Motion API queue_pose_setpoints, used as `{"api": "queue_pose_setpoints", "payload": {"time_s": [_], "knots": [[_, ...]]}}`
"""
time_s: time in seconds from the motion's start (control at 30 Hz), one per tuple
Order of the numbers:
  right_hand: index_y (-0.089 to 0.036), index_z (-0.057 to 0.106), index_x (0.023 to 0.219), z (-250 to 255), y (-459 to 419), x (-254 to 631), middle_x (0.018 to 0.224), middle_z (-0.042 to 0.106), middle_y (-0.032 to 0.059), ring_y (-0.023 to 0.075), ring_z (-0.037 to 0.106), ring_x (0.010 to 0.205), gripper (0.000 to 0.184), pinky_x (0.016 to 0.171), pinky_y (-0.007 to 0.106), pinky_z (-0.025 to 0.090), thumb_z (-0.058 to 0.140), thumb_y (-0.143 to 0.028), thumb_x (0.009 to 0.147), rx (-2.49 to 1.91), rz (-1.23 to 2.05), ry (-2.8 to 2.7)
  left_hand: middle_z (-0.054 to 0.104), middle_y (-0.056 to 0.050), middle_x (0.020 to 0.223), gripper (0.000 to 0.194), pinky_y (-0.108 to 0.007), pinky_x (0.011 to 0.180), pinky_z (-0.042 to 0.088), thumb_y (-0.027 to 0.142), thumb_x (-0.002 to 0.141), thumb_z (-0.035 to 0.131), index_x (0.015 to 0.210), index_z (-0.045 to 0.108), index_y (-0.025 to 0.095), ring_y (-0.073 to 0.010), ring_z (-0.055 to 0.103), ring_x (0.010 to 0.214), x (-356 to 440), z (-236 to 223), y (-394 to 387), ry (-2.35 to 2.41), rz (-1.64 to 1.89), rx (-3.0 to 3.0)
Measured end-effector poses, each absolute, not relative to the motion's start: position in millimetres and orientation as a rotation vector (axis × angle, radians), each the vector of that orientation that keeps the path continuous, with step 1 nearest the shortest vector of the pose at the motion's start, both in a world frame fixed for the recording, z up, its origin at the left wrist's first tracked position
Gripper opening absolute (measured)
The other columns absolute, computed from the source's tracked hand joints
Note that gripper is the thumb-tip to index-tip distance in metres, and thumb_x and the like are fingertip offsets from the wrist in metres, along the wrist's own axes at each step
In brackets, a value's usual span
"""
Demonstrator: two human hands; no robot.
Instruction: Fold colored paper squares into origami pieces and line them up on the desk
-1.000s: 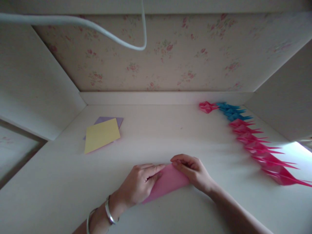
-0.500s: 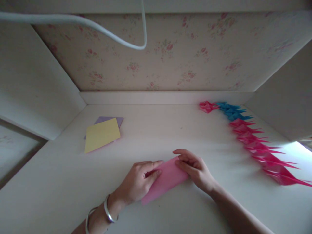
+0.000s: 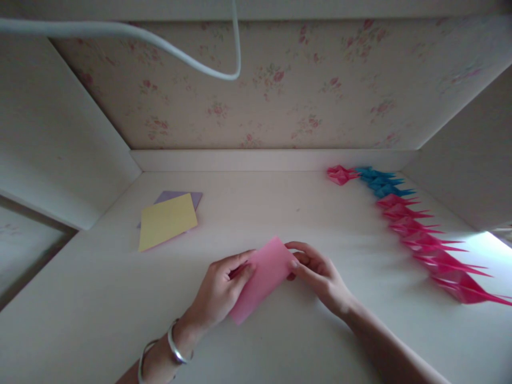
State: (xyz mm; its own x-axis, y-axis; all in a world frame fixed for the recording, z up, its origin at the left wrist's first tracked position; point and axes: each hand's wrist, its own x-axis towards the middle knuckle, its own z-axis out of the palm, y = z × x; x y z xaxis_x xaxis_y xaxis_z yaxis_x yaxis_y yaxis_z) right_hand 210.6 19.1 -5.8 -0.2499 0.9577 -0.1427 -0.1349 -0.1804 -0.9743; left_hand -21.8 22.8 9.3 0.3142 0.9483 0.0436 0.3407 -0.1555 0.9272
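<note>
A pink sheet of origami paper (image 3: 266, 280), folded into a rectangle, is held tilted over the white desk between both hands. My left hand (image 3: 220, 285) pinches its left long edge, thumb on top and fingers partly hidden. At the upper right edge, my right hand (image 3: 320, 274) has its thumb on the face of the paper and its curled fingers behind. Two silver bangles circle my left wrist.
Yellow paper (image 3: 168, 221) lies over purple paper (image 3: 196, 198) on the desk's left. Along the right runs a row of folded paper cranes, several pink (image 3: 460, 285) and several blue (image 3: 386, 189). A white cable (image 3: 188, 60) hangs in front of the floral wall.
The pink paper has turned anticlockwise, so its far end points further up and away. My left hand has shifted slightly left; the right thumb now sits on the paper's right edge.
</note>
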Motion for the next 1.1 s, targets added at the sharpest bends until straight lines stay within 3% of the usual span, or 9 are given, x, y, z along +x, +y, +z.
{"api": "queue_pose_setpoints", "payload": {"time_s": [0.13, 0.3, 0.6, 1.1], "knots": [[-0.019, 0.063, 0.115, -6, 18, 207, 0.084, 0.069, 0.0041, 0.0159, 0.060, 0.071, 0.042, 0.067, 0.028, 0.048, 0.066, -0.048, 0.085, -1.143, 1.538, -1.252, 0.071, -0.005, 0.124, 0.032, -0.033, 0.098, 0.054, 0.033, 0.094, 0.058, 0.123, 0.068, 0.022, -0.0214, 0.068, 0.110, -22, 7, 21, 1.190, 0.857, 1.720], [-0.020, 0.065, 0.117, -5, 18, 206, 0.099, 0.072, 0.0062, 0.0187, 0.065, 0.087, 0.037, 0.073, 0.028, 0.050, 0.060, -0.046, 0.090, -1.166, 1.502, -1.311, 0.073, -0.004, 0.120, 0.032, -0.033, 0.098, 0.056, 0.033, 0.093, 0.061, 0.122, 0.069, 0.022, -0.0200, 0.070, 0.106, -20, 3, 19, 1.167, 0.829, 1.791], [-0.021, 0.063, 0.116, -13, 17, 203, 0.095, 0.076, 0.0075, 0.0182, 0.070, 0.079, 0.039, 0.067, 0.029, 0.055, 0.068, -0.044, 0.085, -1.165, 1.462, -1.173, 0.074, -0.005, 0.117, 0.032, -0.032, 0.096, 0.057, 0.030, 0.091, 0.064, 0.120, 0.069, 0.020, -0.0198, 0.071, 0.104, -19, 1, 22, 1.190, 0.863, 1.851], [-0.020, 0.071, 0.106, -17, 16, 203, 0.096, 0.077, 0.0083, 0.0217, 0.071, 0.085, 0.034, 0.072, 0.031, 0.057, 0.067, -0.046, 0.085, -1.285, 1.317, -1.232, 0.074, -0.005, 0.117, 0.028, -0.031, 0.094, 0.057, 0.027, 0.095, 0.058, 0.120, 0.069, 0.023, -0.0187, 0.071, 0.104, -19, -1, 19, 1.157, 0.895, 1.897]]}}
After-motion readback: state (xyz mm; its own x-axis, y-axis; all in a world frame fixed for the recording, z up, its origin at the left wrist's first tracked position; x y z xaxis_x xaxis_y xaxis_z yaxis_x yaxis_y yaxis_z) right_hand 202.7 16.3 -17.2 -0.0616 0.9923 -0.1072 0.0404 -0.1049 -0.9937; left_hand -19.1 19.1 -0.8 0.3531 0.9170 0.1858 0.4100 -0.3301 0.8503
